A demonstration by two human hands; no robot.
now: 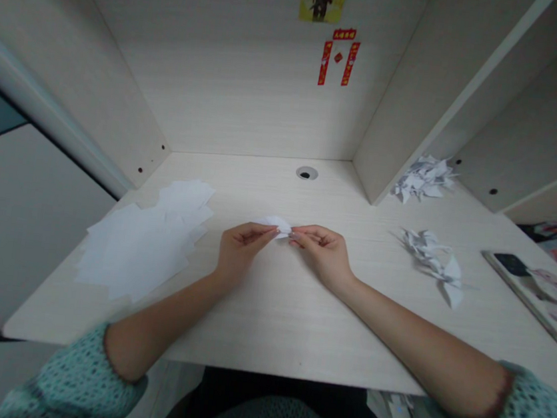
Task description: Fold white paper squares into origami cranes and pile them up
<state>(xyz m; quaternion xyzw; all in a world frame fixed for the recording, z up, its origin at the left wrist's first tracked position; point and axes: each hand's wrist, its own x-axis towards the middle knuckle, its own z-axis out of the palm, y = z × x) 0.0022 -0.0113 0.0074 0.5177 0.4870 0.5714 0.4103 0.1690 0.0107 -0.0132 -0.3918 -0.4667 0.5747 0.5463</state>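
Note:
Between my two hands is a small piece of white paper (pixel 279 224), partly folded or crumpled and held just above the desk. My left hand (pixel 245 245) pinches its left side between thumb and forefinger. On the other side, the thumb and fingertips of my right hand (pixel 321 249) close on its right end. The fingertips cover part of the paper, so its exact fold is hidden. Left of my hands lies a spread pile of flat white paper sheets (pixel 141 240). A small heap of folded paper pieces (pixel 434 257) sits to the right of my right hand.
A larger heap of folded paper (pixel 425 177) rests against the upright divider (pixel 415 110) at the back right. The phone (pixel 540 292) lies near the right edge. A round cable hole (pixel 307 173) is set in the desk (pixel 256 320) near the back panel.

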